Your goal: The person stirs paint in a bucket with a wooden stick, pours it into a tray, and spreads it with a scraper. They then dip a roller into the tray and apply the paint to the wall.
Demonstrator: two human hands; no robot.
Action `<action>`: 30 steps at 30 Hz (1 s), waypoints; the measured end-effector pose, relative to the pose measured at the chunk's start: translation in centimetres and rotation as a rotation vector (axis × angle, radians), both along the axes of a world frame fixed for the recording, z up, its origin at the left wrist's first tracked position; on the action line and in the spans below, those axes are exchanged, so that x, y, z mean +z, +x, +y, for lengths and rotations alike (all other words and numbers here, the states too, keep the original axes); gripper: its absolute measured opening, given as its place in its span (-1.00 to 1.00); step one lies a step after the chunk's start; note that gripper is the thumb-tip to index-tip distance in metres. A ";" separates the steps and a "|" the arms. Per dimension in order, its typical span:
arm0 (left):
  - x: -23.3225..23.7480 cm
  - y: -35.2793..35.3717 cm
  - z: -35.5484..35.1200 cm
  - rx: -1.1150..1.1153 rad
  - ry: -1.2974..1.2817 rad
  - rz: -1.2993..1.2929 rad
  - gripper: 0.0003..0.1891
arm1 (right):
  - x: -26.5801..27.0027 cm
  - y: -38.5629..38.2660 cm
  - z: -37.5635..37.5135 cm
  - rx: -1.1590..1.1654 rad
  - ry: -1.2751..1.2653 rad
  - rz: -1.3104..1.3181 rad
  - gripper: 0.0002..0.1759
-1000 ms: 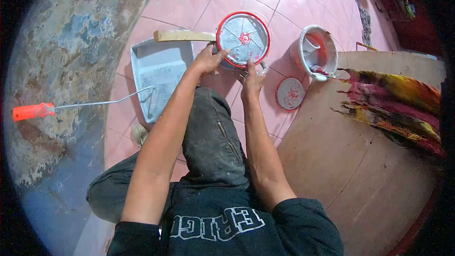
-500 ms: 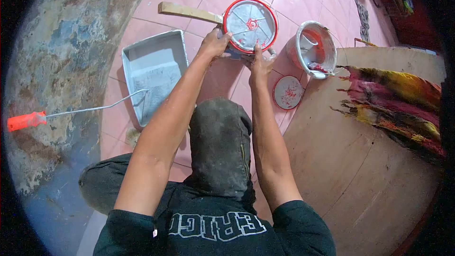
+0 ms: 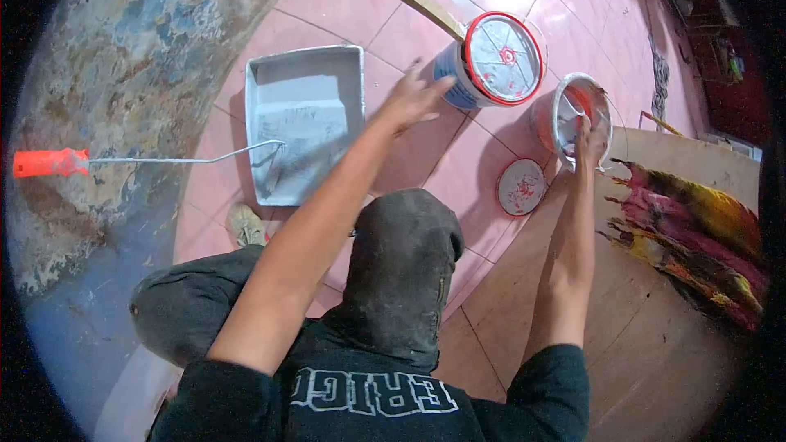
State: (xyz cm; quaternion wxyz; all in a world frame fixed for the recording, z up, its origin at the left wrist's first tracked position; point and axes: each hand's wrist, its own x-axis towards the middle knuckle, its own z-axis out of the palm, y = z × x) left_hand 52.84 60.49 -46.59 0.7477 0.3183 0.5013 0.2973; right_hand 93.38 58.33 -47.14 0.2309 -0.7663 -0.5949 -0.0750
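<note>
While hand (image 3: pixel 589 141) @ bucket (image 3: pixel 562 117), shirt (image 3: pixel 368 397) "ERIG"

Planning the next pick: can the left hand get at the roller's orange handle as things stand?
Probably yes. The left hand is open and empty beside the big paint can. The orange handle lies farther left, beyond the tray, with nothing standing over it, though it looks a stretch.

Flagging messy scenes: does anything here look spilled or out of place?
Yes. A red-smeared lid lies loose on the floor, beside the bucket that the right hand grips. Red and yellow paint streaks run across the wooden board.
</note>
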 end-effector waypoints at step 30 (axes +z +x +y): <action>24.6 -33.5 -23.8 0.512 0.347 0.850 -0.32 | -6.6 4.7 1.3 0.375 -0.551 -0.515 -0.73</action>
